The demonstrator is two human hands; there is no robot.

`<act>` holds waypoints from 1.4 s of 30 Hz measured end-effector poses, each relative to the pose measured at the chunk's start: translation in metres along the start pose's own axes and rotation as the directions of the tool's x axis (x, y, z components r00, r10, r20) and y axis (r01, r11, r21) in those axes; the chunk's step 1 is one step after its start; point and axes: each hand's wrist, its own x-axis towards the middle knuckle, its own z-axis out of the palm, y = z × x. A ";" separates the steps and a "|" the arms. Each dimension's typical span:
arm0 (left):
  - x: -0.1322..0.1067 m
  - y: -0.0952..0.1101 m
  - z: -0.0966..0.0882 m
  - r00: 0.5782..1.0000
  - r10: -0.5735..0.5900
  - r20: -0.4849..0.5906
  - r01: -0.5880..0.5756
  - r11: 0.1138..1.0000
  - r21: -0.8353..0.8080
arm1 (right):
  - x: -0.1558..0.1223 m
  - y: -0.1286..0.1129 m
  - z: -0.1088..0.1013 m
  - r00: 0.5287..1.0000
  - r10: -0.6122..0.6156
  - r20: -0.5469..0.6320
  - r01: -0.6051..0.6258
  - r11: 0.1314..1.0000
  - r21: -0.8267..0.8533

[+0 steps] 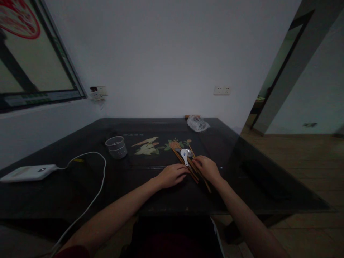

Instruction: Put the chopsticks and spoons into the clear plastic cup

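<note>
Left-hand grip lies low over the near ends of a bundle of chopsticks, fingers loosely bent; from where I stand I can't tell whether it has closed on any of them. Across the bundle, the right-hand grip curls narrowly against its right side, and whether that one truly pinches a stick I can't tell either. The chopsticks sit between the two hands, slanting over the dark surface, with a white spoon and a shiny metal spoon lying on top. The white one bears a small blue mark, no word I can read. Beside the bird-and-flower picture on the surface runs a short line of pale characters, too blurred to make out. A clear cup stands left of the picture, looking unlabelled from here. Farther left, a white device with a cable has a faint patch, illegible. Up on the window is a red round print, unreadable to me.
</note>
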 end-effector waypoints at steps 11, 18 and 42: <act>-0.024 -0.014 -0.096 0.740 -0.196 -0.643 0.221 0.974 -0.043 | 0.004 0.021 0.005 0.990 -0.024 -0.142 0.056 0.971 0.232; -0.107 -0.101 -0.157 -0.008 -0.177 -0.984 0.483 0.861 -0.159 | 0.008 0.024 0.012 0.987 -0.029 -0.161 0.078 0.949 0.306; -0.149 -0.190 -0.109 -0.255 -0.883 -0.393 -0.024 0.412 -0.911 | 0.009 0.027 0.012 0.989 -0.025 -0.147 0.074 0.940 0.332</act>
